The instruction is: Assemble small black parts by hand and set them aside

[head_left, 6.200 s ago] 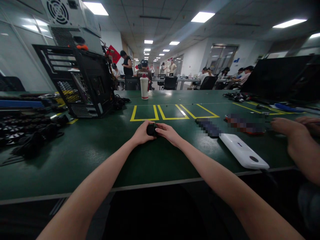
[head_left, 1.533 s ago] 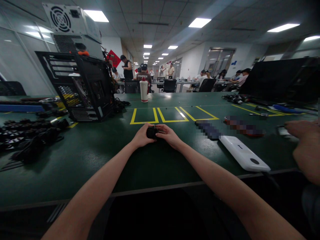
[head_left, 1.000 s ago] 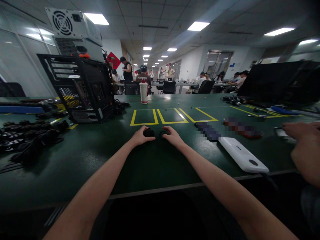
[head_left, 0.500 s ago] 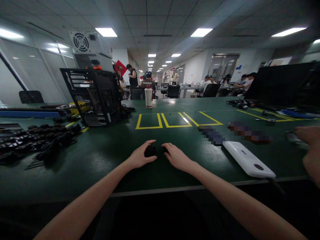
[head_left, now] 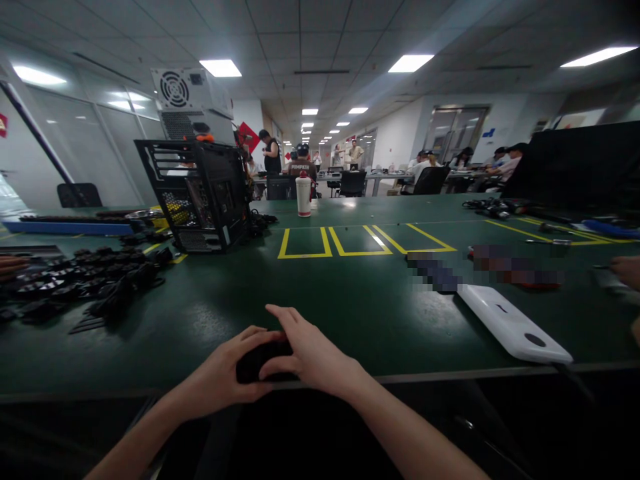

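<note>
A small black object (head_left: 254, 361) is at the near edge of the green table (head_left: 350, 300), partly hidden between my hands. My left hand (head_left: 227, 367) curves round its left side, thumb below and fingers above, holding it. My right hand (head_left: 310, 350) reaches over its right side, with the thumb across its front and the index finger stretched out beyond it. What the object is cannot be made out.
An open black computer case (head_left: 210, 193) stands at the back left, beside a pile of black parts (head_left: 90, 280). A white bottle (head_left: 303, 195) stands further back. A white device (head_left: 515, 323) lies at the right. Another person's hand (head_left: 627, 270) shows at the right edge.
Both hands have come nearer to me and closer together, bringing the black object from further in on the table to its near edge. My right hand now reaches over it.
</note>
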A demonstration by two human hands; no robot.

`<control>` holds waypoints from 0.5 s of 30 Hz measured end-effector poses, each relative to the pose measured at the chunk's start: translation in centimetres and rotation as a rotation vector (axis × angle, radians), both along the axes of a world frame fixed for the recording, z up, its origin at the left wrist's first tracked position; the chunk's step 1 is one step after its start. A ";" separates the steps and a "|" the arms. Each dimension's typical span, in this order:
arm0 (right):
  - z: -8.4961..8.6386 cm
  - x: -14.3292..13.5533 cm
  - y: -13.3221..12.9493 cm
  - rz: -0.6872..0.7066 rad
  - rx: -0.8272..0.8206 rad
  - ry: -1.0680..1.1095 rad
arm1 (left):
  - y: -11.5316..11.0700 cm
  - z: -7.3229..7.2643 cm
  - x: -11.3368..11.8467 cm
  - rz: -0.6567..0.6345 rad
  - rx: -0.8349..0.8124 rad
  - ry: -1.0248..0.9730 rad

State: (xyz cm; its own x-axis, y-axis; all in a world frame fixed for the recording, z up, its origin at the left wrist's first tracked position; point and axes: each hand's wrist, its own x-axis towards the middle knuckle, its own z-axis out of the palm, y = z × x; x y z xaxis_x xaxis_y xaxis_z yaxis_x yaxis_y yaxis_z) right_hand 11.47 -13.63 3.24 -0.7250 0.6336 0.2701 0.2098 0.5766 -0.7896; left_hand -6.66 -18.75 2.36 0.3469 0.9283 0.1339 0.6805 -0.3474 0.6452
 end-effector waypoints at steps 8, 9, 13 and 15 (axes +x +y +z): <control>-2.0 -3.6 -1.1 -0.080 -0.172 0.064 | -0.6 -0.6 -1.2 0.132 0.057 -0.027; -2.2 -3.7 -1.4 -0.070 -0.174 0.073 | -0.7 -0.7 -1.4 0.142 0.071 -0.029; -2.3 -1.8 -2.0 -0.073 -0.135 0.086 | -1.5 -1.2 -3.5 0.246 0.111 0.073; -2.2 0.2 -1.9 -0.150 -0.125 0.097 | -2.1 -1.3 -5.5 0.339 0.134 0.147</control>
State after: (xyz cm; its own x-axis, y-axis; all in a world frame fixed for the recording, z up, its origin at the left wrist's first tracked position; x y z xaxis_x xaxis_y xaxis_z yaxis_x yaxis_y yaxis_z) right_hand 11.70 -15.52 1.04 -0.5944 0.7656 0.2460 0.2058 0.4405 -0.8739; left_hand -12.15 -20.80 1.09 0.0477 0.9712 0.2335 0.8531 -0.1613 0.4963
